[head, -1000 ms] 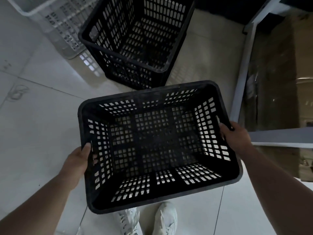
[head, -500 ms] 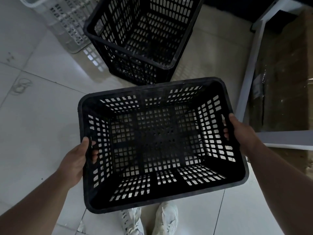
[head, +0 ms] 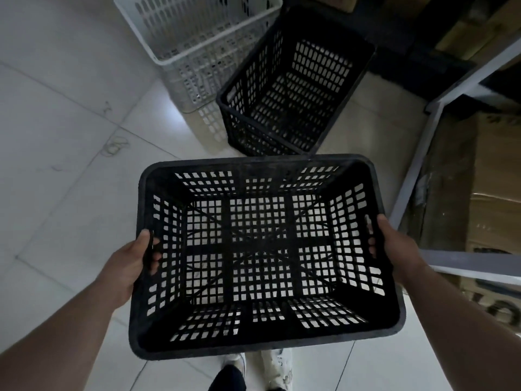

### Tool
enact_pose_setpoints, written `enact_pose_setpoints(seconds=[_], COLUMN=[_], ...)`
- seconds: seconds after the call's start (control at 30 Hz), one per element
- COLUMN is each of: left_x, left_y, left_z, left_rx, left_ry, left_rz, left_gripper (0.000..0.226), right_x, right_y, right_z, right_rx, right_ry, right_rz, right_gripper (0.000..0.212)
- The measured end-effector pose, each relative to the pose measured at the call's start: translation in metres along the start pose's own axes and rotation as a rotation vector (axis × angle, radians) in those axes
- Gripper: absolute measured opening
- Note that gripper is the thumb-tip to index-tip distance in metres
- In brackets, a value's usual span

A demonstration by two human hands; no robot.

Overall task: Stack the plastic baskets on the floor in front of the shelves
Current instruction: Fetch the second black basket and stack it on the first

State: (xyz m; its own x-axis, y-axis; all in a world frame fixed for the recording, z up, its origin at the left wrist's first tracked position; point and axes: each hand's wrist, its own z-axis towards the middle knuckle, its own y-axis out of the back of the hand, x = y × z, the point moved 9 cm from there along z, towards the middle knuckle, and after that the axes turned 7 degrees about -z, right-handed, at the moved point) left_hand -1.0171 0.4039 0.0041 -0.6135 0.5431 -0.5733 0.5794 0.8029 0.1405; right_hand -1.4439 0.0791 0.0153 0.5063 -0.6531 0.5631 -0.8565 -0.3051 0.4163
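Observation:
I hold a black plastic basket level in front of me, above the floor, its open top facing up. My left hand grips its left handle slot, fingers poking through the wall. My right hand grips the right handle slot the same way. Beyond it a second black basket stands on the tiled floor, empty. A white basket stands just left of that one, touching or nearly touching it.
A grey metal shelf frame rises on the right, with cardboard boxes behind it. Pale floor tiles spread to the left. My white shoes show below the held basket.
The view has tilted up and back: the floor baskets now sit farther away and the white one shows fully. The held basket stays in both hands, turned squarer to me.

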Motion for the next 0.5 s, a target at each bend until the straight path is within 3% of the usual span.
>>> enact_pose_setpoints(seconds=[0.5], left_x=[-0.039], left_y=[0.142], left_z=[-0.211], left_rx=[-0.289], left_ry=[-0.08], left_rz=[-0.181], left_gripper=[0.048], right_x=[0.162], right_y=[-0.014], right_z=[-0.179], right_rx=[0.169], right_ry=[0.209], right_rz=[-0.222], right_gripper=[0.044])
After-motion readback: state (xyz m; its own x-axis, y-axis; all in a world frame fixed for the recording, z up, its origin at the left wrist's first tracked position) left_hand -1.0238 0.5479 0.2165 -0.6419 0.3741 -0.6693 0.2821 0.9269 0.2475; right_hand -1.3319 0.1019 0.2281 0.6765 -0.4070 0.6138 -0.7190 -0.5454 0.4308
